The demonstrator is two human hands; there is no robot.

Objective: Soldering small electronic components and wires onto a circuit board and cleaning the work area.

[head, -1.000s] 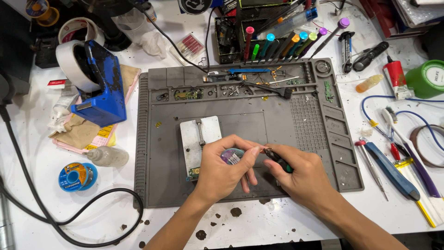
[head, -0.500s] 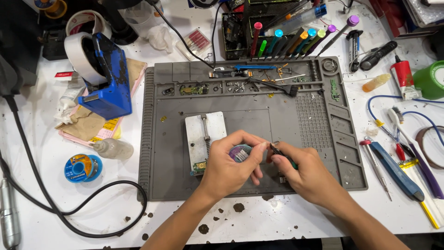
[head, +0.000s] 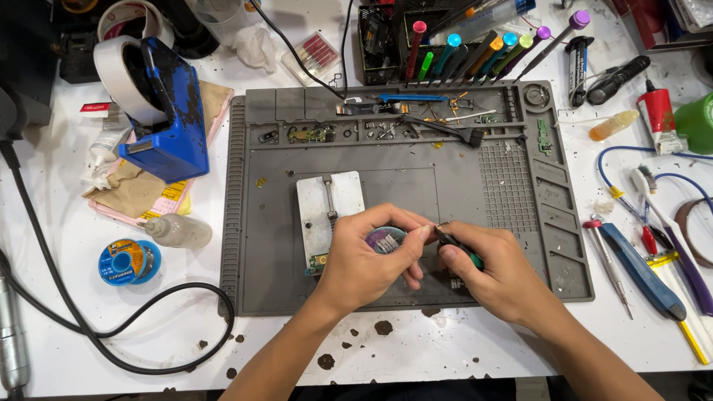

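Low in the centre of the frame, your left hand (head: 364, 260) pinched a small round tin (head: 385, 239) above the grey mat (head: 445, 186). Your right hand (head: 490, 271) gripped a dark-tipped tool (head: 454, 243) at its rim; a slip could have tipped the tin.

a small clear plastic case (head: 313, 57) of red-tipped pieces lies at twelve o'clock, just above the grey mat (head: 245, 223). at ten o'clock a narrow red-and-white label (head: 94, 109) lies beside the blue tape holder (head: 167, 119), with a yellow printed sheet (head: 169, 199) sticking out from under brown paper below it. at eight o'clock a round blue spool (head: 128, 261) carries an orange and yellow label. at two o'clock stands a red tube (head: 656, 113) with a white label. the left hand (head: 364, 260) grips a small round tin (head: 385, 239) with a purple-green label, dead centre.
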